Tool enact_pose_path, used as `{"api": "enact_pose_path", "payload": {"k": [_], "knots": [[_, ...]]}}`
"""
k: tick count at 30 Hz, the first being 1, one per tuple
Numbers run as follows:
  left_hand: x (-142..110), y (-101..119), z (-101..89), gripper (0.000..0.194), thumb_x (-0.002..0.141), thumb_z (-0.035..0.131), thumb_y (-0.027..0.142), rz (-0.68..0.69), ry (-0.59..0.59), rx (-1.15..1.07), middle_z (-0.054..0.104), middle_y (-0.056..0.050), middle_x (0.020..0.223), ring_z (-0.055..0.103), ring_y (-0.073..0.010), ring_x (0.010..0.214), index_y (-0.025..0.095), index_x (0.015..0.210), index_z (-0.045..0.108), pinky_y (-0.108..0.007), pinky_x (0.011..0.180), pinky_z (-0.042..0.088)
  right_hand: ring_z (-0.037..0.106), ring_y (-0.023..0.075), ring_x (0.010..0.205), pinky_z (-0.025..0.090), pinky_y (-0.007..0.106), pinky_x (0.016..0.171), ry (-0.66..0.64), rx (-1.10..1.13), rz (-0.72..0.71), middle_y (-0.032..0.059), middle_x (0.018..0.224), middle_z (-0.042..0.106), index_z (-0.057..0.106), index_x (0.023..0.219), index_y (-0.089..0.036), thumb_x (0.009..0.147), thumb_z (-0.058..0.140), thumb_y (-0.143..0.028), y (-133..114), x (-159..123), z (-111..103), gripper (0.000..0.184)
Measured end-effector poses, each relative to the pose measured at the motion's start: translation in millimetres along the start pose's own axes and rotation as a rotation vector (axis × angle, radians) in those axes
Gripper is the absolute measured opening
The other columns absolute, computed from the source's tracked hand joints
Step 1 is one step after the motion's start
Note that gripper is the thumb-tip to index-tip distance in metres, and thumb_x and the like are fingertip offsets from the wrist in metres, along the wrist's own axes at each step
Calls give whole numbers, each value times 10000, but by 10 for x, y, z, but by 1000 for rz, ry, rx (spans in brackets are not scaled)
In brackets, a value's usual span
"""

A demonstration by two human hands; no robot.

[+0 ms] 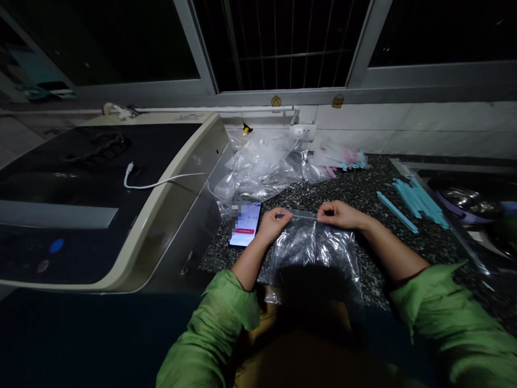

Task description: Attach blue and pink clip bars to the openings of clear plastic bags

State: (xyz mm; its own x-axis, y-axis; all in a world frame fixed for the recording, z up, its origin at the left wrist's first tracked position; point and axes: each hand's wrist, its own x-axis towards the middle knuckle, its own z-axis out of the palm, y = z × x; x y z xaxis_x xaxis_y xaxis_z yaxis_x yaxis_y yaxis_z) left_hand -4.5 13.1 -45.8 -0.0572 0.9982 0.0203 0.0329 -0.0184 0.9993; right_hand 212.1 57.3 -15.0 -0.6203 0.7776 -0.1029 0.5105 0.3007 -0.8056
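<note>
A clear plastic zip bag [314, 253] lies flat on the speckled dark counter [363, 188] in front of me. My left hand [272, 224] pinches the bag's top strip at its left end. My right hand [341, 214] pinches the same strip at its right end. Both sleeves are green. A lit phone [245, 223] lies on the counter just left of my left hand.
A heap of clear plastic bags [262, 167] sits against the back wall. Several turquoise strips [416, 199] lie to the right, more pink and turquoise ones [347, 159] behind. A sink with a metal bowl [464, 200] is at the far right. A dark-topped appliance [81, 199] with a white cable [161, 182] stands left.
</note>
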Motion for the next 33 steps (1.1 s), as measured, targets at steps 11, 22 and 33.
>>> {"api": "enact_pose_path", "payload": {"k": [11, 22, 33], "knots": [[8, -29, -17, 128, 576, 682, 274, -1, 16, -11, 615, 19, 591, 529, -117, 585, 160, 602, 631, -247, 629, 403, 440, 103, 580, 333, 257, 580, -92, 12, 113, -13, 603, 510, 570, 648, -142, 587, 606, -626, 90, -133, -185, 489], [7, -22, -7, 124, 570, 679, 266, -2, 32, -6, 597, 22, 575, 505, -108, 566, 155, 591, 626, -234, 593, 385, 455, 128, 632, 349, 274, 615, -39, -51, 47, 2, 631, 509, 572, 644, -146, 607, 578, -636, 117, -111, -153, 491], [17, -25, -30, 105, 588, 659, 256, 23, 88, -9, 602, 15, 582, 505, -112, 576, 154, 599, 636, -230, 595, 383, 479, 125, 611, 372, 272, 615, -22, 36, 169, 10, 627, 561, 595, 634, -148, 546, 627, -663, 86, -294, -371, 524]]}}
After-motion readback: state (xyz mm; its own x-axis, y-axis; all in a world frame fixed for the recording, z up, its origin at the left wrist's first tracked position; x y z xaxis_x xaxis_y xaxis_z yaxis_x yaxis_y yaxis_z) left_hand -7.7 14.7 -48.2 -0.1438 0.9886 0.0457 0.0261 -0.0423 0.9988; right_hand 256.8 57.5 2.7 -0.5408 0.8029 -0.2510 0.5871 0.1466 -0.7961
